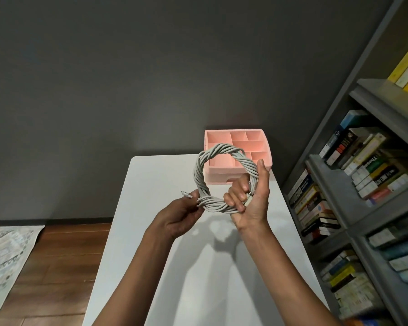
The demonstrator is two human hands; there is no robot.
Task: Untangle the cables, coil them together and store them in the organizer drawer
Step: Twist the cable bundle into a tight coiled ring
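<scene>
A ring of twisted grey cables (199, 170) hangs in the air above the white table (151, 208). My right hand (252, 198) grips the ring's lower right side, fingers wrapped through the loop, thumb up along its outside. My left hand (181, 215) pinches the ring's lower left, where a loose cable end with a small plug (186, 194) sticks out to the left. Behind the ring, at the table's far right corner, stands the pink organizer (267, 147) with several open compartments on top and a drawer front below, partly hidden by the cables.
A grey bookshelf (363, 175) packed with books runs along the table's right side. A dark grey wall stands behind the table. On the left lie a wooden floor (64, 267) and a pale patterned rug (7, 255).
</scene>
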